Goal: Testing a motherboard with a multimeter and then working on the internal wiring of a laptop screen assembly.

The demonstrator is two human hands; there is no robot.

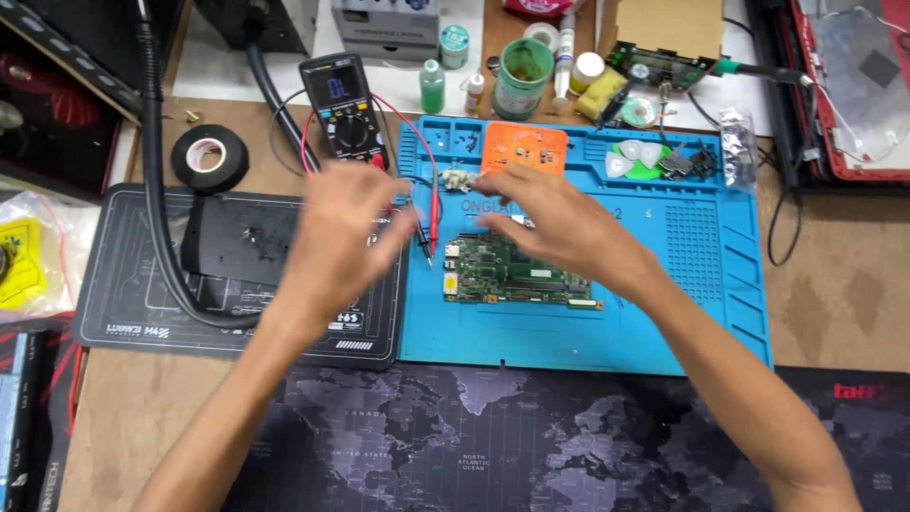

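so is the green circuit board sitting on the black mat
No, the green circuit board lies on the blue mat, to the right of the black mat.

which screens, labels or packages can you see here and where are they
Multimeter: back of the bench, left of the blue mat; black body, lit grey screen, round dial.
Green bottle: right of the multimeter; small, white cap.
Plastic bag: far left edge; clear, with a yellow label.

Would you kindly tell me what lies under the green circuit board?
The green circuit board lies flat on the blue silicone work mat. The right hand covers the board's upper edge, hiding that part.
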